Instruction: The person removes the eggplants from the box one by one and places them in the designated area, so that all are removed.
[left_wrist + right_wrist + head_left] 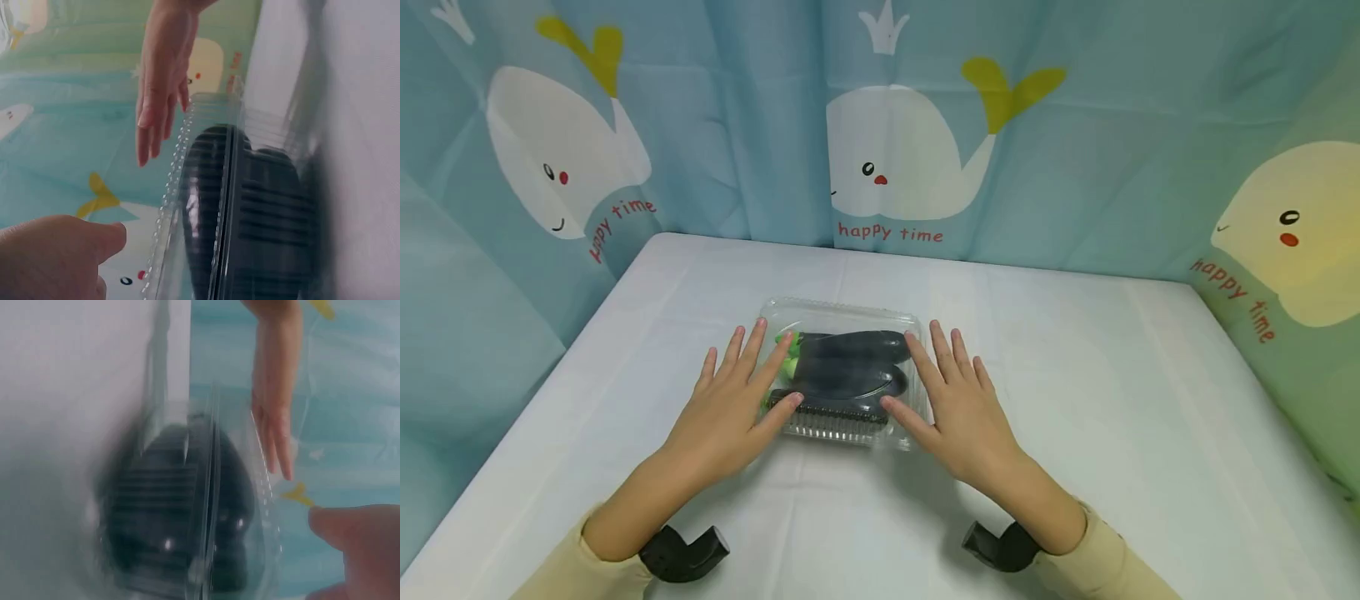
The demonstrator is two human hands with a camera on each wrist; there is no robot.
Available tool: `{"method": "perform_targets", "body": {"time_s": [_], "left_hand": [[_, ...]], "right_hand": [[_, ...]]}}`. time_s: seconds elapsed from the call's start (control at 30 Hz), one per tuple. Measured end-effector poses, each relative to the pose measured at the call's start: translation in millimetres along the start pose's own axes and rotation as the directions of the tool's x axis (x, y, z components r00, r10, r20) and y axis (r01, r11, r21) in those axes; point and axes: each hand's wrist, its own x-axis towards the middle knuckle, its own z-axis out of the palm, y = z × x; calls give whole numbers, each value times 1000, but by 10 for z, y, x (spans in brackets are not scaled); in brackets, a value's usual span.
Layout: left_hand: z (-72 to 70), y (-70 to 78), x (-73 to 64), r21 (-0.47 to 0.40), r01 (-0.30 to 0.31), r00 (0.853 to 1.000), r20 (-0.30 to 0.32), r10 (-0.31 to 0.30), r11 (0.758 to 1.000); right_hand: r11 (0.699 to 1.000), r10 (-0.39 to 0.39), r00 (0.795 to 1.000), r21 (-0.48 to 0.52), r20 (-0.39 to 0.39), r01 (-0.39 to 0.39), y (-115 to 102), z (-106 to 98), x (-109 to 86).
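Observation:
A clear plastic clamshell box (842, 315), its lid down, lies on the white table with several dark purple eggplants (850, 343) inside. Green stem ends (790, 367) point left. My left hand (718, 417), fingers straight and spread, hovers over the box's left end. Over the right end is my right hand (962, 417), spread the same way, palm down. Both wrist views show a gap between the hands and the ribbed box (231, 187); neither hand holds anything. In the right wrist view the box and eggplants (162, 506) look blurred.
A white cloth (1112, 400) covers the table. Blue curtains (760, 125) with whale prints hang behind and along the sides. Black wrist devices (681, 554) sit under both forearms, close over the table's front.

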Motion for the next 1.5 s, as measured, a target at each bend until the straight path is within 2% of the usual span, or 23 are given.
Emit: {"method": "perform_targets", "body": {"time_s": [0.17,0.33,0.5,0.63,0.7,0.83,1.07,1.33,1.4,1.5], "left_hand": [[9,-59,-120,-11,-3,999,-35,2,1000],[49,-109,-249,-68,11,999,-48,-14,998],[53,-167,-340,-104,5,994,-109,-17,995],[54,-229,-397,-196,-4,991,-131,-22,981],[77,-271,-412,-275,4,990,-131,-42,961],[136,-359,-415,-427,31,986,-137,-98,904],[212,-445,-402,-535,27,975,-173,-141,844],[320,-508,-385,-689,46,962,-165,-219,723],[338,-513,-386,-728,56,964,-138,-226,684],[372,-511,-385,-765,105,965,-75,-250,635]], "right_hand": [[999,-44,999,12,-30,44,-114,65,13],[989,-141,988,27,-62,143,-274,182,69],[978,-206,975,5,-79,207,-408,257,119],[968,-251,966,-4,-64,252,-501,326,165],[960,-279,958,2,-60,280,-554,368,193],[946,-322,945,9,-60,323,-666,409,242],[939,-342,939,-50,-41,340,-808,452,333],[928,-358,934,-112,-11,354,-952,530,386],[927,-357,934,-128,-10,353,-986,546,409],[923,-356,934,-155,-3,351,-1033,584,468]]}}
